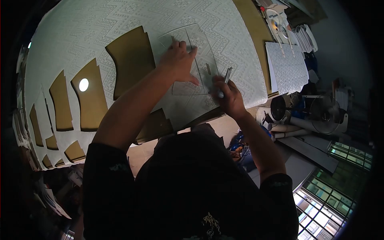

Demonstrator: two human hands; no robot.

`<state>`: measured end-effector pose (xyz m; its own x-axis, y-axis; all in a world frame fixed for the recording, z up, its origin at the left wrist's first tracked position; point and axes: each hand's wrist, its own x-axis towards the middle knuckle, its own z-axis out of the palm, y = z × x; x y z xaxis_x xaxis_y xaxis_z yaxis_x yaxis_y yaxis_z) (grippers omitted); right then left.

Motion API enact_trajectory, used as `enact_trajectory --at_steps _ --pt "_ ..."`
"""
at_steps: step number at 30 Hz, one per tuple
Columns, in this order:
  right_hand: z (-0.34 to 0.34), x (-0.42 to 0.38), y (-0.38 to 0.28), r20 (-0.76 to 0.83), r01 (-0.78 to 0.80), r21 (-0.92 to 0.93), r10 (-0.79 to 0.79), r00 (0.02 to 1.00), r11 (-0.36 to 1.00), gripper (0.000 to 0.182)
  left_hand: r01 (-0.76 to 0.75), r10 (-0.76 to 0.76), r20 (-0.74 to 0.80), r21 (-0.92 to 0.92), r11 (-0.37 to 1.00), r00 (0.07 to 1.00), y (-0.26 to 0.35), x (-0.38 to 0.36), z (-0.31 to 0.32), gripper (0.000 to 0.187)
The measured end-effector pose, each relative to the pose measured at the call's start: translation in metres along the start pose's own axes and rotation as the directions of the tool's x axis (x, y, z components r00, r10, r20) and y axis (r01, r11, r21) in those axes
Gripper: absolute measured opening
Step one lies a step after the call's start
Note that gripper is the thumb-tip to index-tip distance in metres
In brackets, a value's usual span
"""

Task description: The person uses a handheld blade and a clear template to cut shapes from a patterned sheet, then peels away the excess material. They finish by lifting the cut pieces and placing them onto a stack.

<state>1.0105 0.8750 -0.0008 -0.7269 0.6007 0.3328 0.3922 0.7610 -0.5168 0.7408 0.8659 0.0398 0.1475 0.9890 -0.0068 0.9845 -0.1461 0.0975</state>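
My left hand [181, 62] lies with its fingers spread on a clear template [206, 52], which rests on white patterned fabric [224, 24]. Beside the template's lower right edge, my right hand [227, 93] is closed around a slim metallic tool [228, 74] whose narrow end points up and away from me. Some of the right hand's fingers are smeared by motion. Left of my left hand, a large brown cut-out shape [132, 60] is on the fabric.
More brown cut-out shapes [90, 98] lie across the left side. Stacked patterned sheets [285, 68] sit at the right edge, below a white round-framed item [278, 26]. A fan [326, 114] stands at the right, and barred windows [328, 200] are at lower right.
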Motion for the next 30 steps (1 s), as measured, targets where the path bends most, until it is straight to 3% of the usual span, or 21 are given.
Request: enact_trajectory --at_steps 2,6,7,8,13,15,16,18,20,24,27,30 --pt "-0.002 0.002 -0.003 0.013 0.000 -0.018 0.000 1.000 1.000 0.043 0.035 -0.015 0.232 -0.081 0.996 0.973 -0.002 0.008 -0.011 0.124" --pt "-0.005 0.003 -0.008 0.056 -0.012 -0.041 0.015 0.998 0.999 0.043 -0.029 0.055 0.208 -0.123 0.992 0.977 0.000 0.016 -0.006 0.125" --pt "-0.004 0.003 -0.008 0.059 -0.019 -0.047 0.022 0.998 0.999 0.043 -0.047 0.046 0.261 0.000 0.999 0.964 0.005 0.021 -0.008 0.125" --pt "-0.002 0.004 -0.010 0.031 -0.012 -0.032 0.013 0.999 0.999 0.043 -0.069 0.028 0.311 0.123 0.990 0.950 0.010 0.024 -0.010 0.126" --pt "-0.003 -0.004 -0.030 -0.046 -0.092 0.054 0.095 0.994 0.994 0.038 -0.048 0.001 0.298 0.149 0.988 0.955 0.010 0.029 0.001 0.131" --pt "-0.003 -0.021 -0.032 -0.175 -0.126 -0.005 0.123 0.977 0.992 0.030 -0.024 -0.021 0.323 0.135 0.991 0.946 0.012 0.028 -0.003 0.134" --pt "-0.008 -0.031 -0.036 -0.172 -0.115 0.009 0.115 0.978 0.993 0.030 -0.053 -0.006 0.326 0.171 0.984 0.945 0.013 0.027 -0.003 0.138" --pt "-0.026 -0.052 -0.040 -0.009 -0.274 0.140 0.278 0.960 0.951 0.026 -0.081 0.001 0.339 0.221 0.972 0.941 0.016 0.028 -0.003 0.143" --pt "-0.040 -0.063 -0.036 -0.007 -0.233 0.182 0.238 0.971 0.955 0.028 0.003 -0.065 0.374 0.164 0.987 0.925 0.020 0.030 -0.002 0.150" --pt "-0.065 -0.057 -0.027 0.042 -0.176 0.202 0.171 0.984 0.963 0.036 0.007 -0.067 0.392 0.153 0.988 0.917 0.022 0.030 -0.006 0.149" --pt "-0.062 -0.051 -0.008 -0.016 -0.117 0.268 0.126 0.992 0.956 0.030 0.058 -0.091 0.420 0.092 0.994 0.903 0.025 0.031 -0.011 0.149" --pt "-0.065 -0.049 0.000 -0.010 -0.187 0.398 0.208 0.978 0.898 0.024 0.088 -0.108 0.431 0.068 0.994 0.896 0.027 0.031 -0.014 0.149"
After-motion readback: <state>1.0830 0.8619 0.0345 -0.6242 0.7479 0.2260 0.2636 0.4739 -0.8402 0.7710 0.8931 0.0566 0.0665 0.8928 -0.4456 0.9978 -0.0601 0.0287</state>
